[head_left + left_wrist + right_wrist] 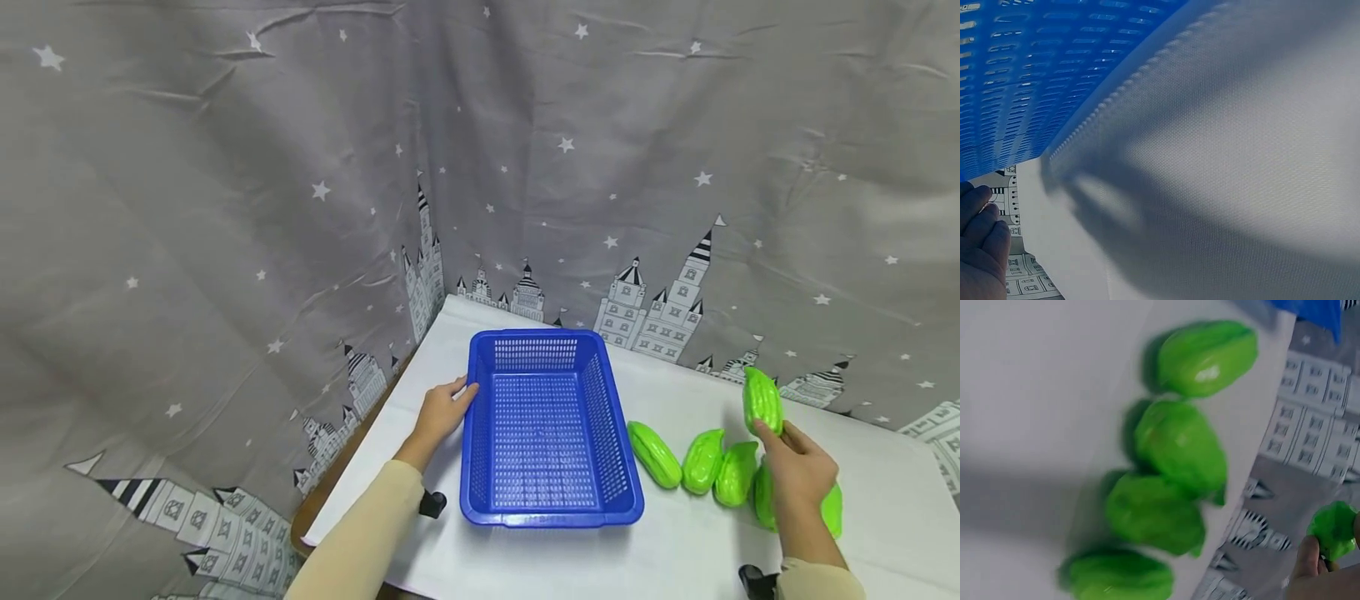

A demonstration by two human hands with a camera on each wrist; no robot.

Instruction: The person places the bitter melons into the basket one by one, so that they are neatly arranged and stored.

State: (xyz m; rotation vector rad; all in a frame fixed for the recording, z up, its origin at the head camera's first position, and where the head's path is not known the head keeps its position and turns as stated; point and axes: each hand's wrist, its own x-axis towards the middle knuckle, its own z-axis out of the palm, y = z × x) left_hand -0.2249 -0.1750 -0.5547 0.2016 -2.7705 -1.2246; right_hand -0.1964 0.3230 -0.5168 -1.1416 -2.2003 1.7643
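Note:
A blue plastic basket with slatted walls sits on the white table, its inside bare. My left hand is at its left rim, thumb over the edge; in the left wrist view the fingers show beside the basket wall. Over to the right, my right hand holds up a green ridged fruit between thumb and fingers, raised above the table. Several similar green fruits lie in a row between basket and right hand, among them a long one; the right hand partly hides the rightmost.
The white tabletop runs along a grey curtain printed with stars and castles, which hangs behind and at the left. A brown table edge shows at the left.

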